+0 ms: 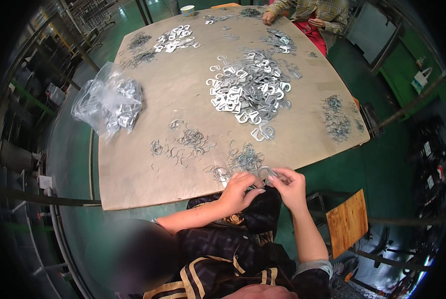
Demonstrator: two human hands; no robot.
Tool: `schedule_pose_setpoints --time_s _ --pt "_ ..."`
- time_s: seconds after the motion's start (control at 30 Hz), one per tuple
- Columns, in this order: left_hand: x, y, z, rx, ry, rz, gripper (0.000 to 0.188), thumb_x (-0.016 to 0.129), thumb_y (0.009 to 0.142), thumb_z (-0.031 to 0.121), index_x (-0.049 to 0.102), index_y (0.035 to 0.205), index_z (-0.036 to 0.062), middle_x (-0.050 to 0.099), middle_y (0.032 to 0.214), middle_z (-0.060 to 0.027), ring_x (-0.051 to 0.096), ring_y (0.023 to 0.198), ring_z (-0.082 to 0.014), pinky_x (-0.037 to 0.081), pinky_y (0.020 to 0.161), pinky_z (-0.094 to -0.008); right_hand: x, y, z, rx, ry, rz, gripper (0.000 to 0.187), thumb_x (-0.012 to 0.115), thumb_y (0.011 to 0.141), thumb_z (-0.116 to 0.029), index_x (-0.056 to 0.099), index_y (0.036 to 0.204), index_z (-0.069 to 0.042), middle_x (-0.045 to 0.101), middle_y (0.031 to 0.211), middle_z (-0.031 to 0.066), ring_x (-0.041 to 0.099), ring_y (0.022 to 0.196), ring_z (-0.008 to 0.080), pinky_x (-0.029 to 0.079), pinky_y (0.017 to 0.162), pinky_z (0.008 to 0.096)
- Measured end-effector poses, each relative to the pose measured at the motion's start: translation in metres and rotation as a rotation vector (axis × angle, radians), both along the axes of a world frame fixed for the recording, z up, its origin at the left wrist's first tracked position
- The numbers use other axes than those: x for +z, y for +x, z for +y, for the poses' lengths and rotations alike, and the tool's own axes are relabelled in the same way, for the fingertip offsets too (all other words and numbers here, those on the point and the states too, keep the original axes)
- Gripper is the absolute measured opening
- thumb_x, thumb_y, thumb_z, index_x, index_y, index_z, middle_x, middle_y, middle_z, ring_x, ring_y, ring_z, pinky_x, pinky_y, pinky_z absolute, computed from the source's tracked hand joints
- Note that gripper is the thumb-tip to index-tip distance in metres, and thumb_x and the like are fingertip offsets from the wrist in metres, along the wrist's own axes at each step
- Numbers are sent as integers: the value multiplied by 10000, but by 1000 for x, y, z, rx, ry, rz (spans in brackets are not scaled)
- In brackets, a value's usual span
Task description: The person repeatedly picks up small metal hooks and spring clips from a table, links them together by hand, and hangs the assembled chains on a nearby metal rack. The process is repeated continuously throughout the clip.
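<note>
At the table's near edge my right hand [290, 188] pinches a flat silver metal hook [266, 172] between thumb and fingers. Close beside it, my left hand [240, 193] has its thumb and fingertips brought together at the hook's lower end. Whatever is in that pinch is too small to make out. Just beyond my hands lies a pile of small bent wire clips [246, 157]. More wire clips [194, 141] are scattered to its left. A large heap of silver metal hooks [250, 87] covers the middle of the table, with a few loose hooks at its near side.
A clear plastic bag [114, 102] of metal parts sits at the table's left edge. More hooks [175, 38] and wire clips [140, 41] lie at the far left. Wire clips [336, 122] lie by the right edge. Another person's hand [268, 18] rests at the far side. A wooden stool [347, 223] stands at right.
</note>
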State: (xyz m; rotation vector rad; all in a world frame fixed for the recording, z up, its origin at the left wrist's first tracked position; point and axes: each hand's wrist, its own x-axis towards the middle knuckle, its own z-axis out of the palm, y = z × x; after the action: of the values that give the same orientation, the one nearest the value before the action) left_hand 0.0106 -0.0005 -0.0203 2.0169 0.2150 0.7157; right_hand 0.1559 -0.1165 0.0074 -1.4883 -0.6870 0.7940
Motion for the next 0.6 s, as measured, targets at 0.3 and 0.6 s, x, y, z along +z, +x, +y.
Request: schedule_pose_setpoints --time_s 0.3,0.6 --pt "-2 -5 -5 19 68 65 176 756 747 68 604 834 78 605 776 -62 587 758 -268 415 738 -353 2 -30 -9 -128 29 -405 191 709 793 12 695 982 36 641 785 89 628 640 139 498 585 261" --pt "-17 -20 71 337 458 287 102 642 741 36 671 834 65 659 833 -103 627 814 -273 493 750 -353 6 -31 -19 -156 31 -576 148 697 792 23 698 940 21 631 771 89 615 645 166 496 602 271"
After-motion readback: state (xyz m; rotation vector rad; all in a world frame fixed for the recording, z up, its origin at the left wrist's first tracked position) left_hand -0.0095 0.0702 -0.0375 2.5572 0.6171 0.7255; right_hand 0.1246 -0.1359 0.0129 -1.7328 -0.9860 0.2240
